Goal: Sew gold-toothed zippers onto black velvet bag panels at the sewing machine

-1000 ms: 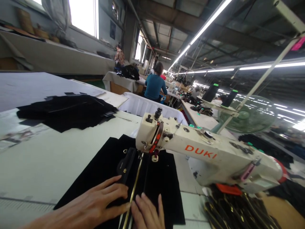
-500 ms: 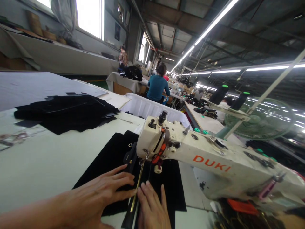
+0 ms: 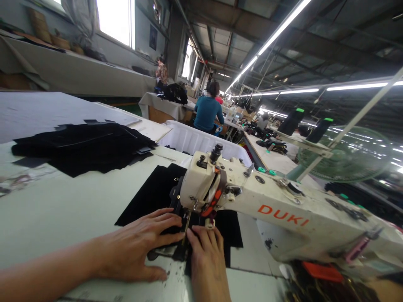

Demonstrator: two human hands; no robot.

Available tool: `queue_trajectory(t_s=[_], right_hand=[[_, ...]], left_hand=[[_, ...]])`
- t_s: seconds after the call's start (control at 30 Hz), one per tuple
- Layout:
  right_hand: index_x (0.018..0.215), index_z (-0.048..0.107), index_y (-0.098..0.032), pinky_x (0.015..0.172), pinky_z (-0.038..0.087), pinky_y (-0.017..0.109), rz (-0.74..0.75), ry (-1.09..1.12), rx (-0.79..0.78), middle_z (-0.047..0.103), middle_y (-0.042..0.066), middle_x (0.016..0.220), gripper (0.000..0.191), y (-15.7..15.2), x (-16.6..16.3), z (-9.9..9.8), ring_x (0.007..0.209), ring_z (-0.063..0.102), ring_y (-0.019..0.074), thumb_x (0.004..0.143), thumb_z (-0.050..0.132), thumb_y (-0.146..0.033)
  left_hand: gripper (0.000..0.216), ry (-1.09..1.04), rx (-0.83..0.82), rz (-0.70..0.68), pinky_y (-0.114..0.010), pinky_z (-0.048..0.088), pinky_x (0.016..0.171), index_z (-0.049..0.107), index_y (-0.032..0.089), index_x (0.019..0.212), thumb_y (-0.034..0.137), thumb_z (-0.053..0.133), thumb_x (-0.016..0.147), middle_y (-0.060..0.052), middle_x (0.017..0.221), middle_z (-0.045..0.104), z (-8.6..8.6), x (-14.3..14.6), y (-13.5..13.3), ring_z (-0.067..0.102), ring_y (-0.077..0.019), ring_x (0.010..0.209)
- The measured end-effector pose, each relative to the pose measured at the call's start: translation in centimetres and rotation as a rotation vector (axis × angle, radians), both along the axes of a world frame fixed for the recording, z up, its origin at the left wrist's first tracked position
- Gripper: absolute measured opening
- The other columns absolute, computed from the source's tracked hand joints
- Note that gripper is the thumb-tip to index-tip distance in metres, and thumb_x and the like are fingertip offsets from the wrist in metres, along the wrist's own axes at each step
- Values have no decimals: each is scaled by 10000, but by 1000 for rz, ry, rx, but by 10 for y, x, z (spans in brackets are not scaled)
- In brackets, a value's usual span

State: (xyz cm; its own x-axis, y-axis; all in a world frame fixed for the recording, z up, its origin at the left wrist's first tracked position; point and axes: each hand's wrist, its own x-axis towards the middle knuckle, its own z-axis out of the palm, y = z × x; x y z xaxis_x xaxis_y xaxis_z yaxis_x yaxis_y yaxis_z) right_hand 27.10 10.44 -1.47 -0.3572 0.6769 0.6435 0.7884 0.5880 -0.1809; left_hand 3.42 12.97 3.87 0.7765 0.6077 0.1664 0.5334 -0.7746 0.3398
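1. Centrally, a black fabric panel (image 3: 145,197) lies flat on the pale green bench (image 3: 78,218), passing beneath the head of a cream sewing machine (image 3: 245,197) and showing on both sides of it
2. Along the panel, a gold-toothed zipper (image 3: 188,221) runs from the gap between the two hands toward the needle area; the contact at the needle itself is too small to make out
3. Left of the zipper, a black tab (image 3: 175,195) with gold fittings rests on the panel, partly covered by the machine head
4. Left hand (image 3: 135,241): palm down and spread wide, the fingertips resting on the panel beside the zipper, the thumb held well apart from the fingers, over the bench
5. Right hand (image 3: 206,251): fingers extended and narrowly spaced, laid on the black material to the right of the zipper, just below the machine head; whether any cloth is pinched beneath them cannot be told
6. Machine arm: orange lettering reads "DUKI"; pink-handled snips (image 3: 359,247) are set against its right-hand part
7. Farther left on the bench, a stack of black fabric pieces (image 3: 85,147) lies well apart from the hands
8. Behind the machine, a white plastic tub (image 3: 204,138); at right, two black thread cones (image 3: 291,123) before a green fan (image 3: 344,155); beyond, a person in a teal top (image 3: 208,113)
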Motion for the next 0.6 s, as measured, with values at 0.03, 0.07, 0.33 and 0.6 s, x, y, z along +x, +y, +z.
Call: queue_trajectory(t_s=[0.03,0.07,0.33,0.6], right_hand=[[1184,715,-213,1045,478,409,10,9,5,758,49,1078,443,-1,0,0,1016,687,219,889,481,20],[1176,715,-206,1014,506,394,23,12,10,758,49,1052,437,-2,-1,-1,993,689,214,886,485,26],[1275,666,-126,973,573,390,-35,-131,41,723,99,1255,540,-3,1,-17,1153,673,276,790,504,48],[1371,610,-160,1024,545,416,-126,-97,46,655,88,1379,683,-1,-4,-44,1284,603,281,745,454,65]], left_hand=[[755,5,-5,16,-521,341,1210,516,343,1489,473,797,800,-81,1511,545,0,0,-2,501,-352,1395],[755,14,-13,34,-526,361,1198,520,351,1485,451,804,793,-74,1514,543,-1,0,-3,499,-359,1395],[797,17,-59,111,-569,402,1155,494,413,1487,448,828,764,-56,1558,496,-13,-3,3,447,-393,1425],[791,20,-102,147,-578,367,1172,467,452,1492,522,802,779,-27,1588,454,-15,-2,7,380,-392,1464]])
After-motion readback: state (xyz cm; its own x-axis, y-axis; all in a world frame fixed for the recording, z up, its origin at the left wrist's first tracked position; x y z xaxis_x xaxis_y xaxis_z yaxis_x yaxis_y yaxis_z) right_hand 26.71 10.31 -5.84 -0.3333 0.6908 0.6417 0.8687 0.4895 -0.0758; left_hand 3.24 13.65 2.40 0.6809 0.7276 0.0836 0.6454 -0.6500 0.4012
